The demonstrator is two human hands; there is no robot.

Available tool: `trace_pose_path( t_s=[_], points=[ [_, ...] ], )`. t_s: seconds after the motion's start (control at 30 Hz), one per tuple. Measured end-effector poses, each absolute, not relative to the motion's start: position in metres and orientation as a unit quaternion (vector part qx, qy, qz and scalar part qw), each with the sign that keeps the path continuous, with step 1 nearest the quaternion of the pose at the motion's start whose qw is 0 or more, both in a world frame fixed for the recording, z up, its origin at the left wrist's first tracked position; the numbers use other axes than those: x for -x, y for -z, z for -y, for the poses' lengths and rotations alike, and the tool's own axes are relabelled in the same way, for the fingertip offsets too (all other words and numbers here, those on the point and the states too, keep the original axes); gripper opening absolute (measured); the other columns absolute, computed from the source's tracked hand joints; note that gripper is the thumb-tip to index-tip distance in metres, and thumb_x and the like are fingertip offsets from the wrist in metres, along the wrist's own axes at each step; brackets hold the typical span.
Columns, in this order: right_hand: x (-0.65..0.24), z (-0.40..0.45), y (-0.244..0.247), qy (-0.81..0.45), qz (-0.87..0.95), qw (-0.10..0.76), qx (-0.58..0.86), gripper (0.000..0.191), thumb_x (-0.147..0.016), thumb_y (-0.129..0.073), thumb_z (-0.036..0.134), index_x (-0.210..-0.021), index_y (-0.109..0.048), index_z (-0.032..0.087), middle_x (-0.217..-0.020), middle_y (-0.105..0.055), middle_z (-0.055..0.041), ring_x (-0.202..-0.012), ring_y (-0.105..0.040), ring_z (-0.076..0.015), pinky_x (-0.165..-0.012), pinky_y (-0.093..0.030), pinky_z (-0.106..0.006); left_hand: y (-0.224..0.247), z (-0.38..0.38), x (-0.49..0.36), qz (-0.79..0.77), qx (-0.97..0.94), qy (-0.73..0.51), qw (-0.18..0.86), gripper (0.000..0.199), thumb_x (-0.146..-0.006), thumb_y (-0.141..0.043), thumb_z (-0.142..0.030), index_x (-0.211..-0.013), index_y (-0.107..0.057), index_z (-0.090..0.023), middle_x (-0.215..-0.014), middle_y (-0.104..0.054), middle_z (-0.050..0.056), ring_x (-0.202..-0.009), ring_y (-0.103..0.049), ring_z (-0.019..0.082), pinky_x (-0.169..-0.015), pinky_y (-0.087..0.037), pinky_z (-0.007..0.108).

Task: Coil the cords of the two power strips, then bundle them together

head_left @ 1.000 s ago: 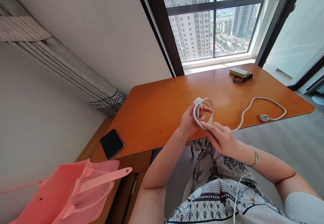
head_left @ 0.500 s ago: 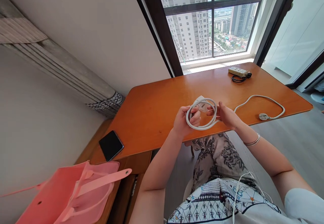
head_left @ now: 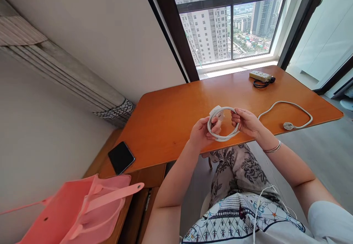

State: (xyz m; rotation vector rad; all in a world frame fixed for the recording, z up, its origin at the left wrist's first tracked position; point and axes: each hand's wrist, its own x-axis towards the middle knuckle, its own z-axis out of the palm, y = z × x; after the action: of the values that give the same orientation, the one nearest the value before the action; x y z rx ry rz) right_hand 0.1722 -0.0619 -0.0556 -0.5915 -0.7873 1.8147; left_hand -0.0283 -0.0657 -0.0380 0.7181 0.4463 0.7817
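A white cable (head_left: pixel 224 138) is wound in a round coil above the near edge of the brown table (head_left: pixel 165 126). My left hand (head_left: pixel 202 131) is closed round the coil's left side. On its right side, my right hand (head_left: pixel 245 122) pinches the cable with bent fingers. Behind the coil's upper left, a white block (head_left: pixel 215 110) shows in part. From my right hand the cable's loose end runs right across the table to a round plug (head_left: pixel 288 126), which lies near the front edge.
A power strip (head_left: pixel 260 76) with a black cord lies at the back right, below the window. A dark phone or tablet (head_left: pixel 121 158) rests at the table's left end, beside an open pink bag (head_left: pixel 68 207).
My right hand, with fingers apart before, has closed on the coil's right side. The coil has shifted slightly right and its loops lie closer together.
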Motion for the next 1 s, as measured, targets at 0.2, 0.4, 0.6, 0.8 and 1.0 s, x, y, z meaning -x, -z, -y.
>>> trace_pose_path(
  t_s=[0.2, 0.4, 0.6, 0.8, 1.0],
  points=[
    [-0.169, 0.063, 0.059, -0.722, 0.349, 0.537, 0.264, 0.039, -0.073, -0.087, 0.045, -0.08, -0.062, 0.016, -0.062, -0.025, 0.0096, -0.052, -0.024, -0.0043, -0.051, -0.041, -0.018, 0.045, 0.068, 0.023, -0.196, -0.328, -0.403, 0.832, 0.027, -0.089, -0.056, -0.032, -0.068, -0.043, -0.02, -0.055, -0.037, -0.003, -0.052, -0.044, 0.012, -0.042, -0.038, 0.017],
    [-0.167, 0.065, 0.066, -0.702, 0.364, 0.544, 0.28, 0.041, -0.073, -0.084, 0.05, -0.084, -0.062, 0.017, -0.063, -0.035, 0.008, -0.054, -0.037, -0.0055, -0.055, -0.045, -0.021, 0.042, 0.072, 0.019, -0.21, -0.275, -0.415, 0.842, 0.03, -0.1, -0.046, -0.032, -0.073, -0.041, -0.02, -0.053, -0.023, -0.01, -0.038, -0.03, 0.006, -0.054, -0.051, 0.023],
    [-0.17, 0.07, 0.079, -0.668, 0.464, 0.472, 0.341, 0.058, -0.079, -0.077, 0.055, -0.123, -0.053, 0.025, -0.087, -0.062, 0.0026, -0.068, -0.065, -0.0128, -0.064, -0.052, -0.027, 0.04, 0.072, 0.017, -0.184, -0.232, -0.441, 0.847, 0.034, -0.104, -0.032, -0.028, -0.075, -0.046, -0.019, -0.053, -0.019, -0.011, -0.035, -0.005, 0.003, -0.033, -0.02, 0.012],
    [-0.187, 0.076, 0.092, -0.592, 0.609, 0.377, 0.37, 0.063, -0.09, -0.06, 0.063, -0.135, -0.05, 0.02, -0.087, -0.066, -0.0008, -0.072, -0.061, -0.0145, -0.074, -0.051, -0.031, 0.039, 0.068, 0.024, -0.193, -0.218, -0.475, 0.831, 0.041, -0.106, -0.022, -0.03, -0.073, -0.045, -0.019, -0.049, -0.014, -0.012, -0.035, 0.002, 0.004, -0.031, -0.011, 0.012],
    [-0.199, 0.093, 0.094, -0.549, 0.72, 0.202, 0.372, 0.064, -0.096, -0.04, 0.071, -0.093, -0.07, 0.014, -0.068, -0.051, 0.0017, -0.065, -0.046, -0.0122, -0.065, -0.04, -0.028, 0.035, 0.064, 0.027, -0.156, -0.212, -0.541, 0.799, 0.039, -0.107, -0.024, -0.033, -0.074, -0.041, -0.02, -0.047, -0.014, -0.012, -0.033, 0.002, 0.003, -0.03, -0.01, 0.01]
  ],
)
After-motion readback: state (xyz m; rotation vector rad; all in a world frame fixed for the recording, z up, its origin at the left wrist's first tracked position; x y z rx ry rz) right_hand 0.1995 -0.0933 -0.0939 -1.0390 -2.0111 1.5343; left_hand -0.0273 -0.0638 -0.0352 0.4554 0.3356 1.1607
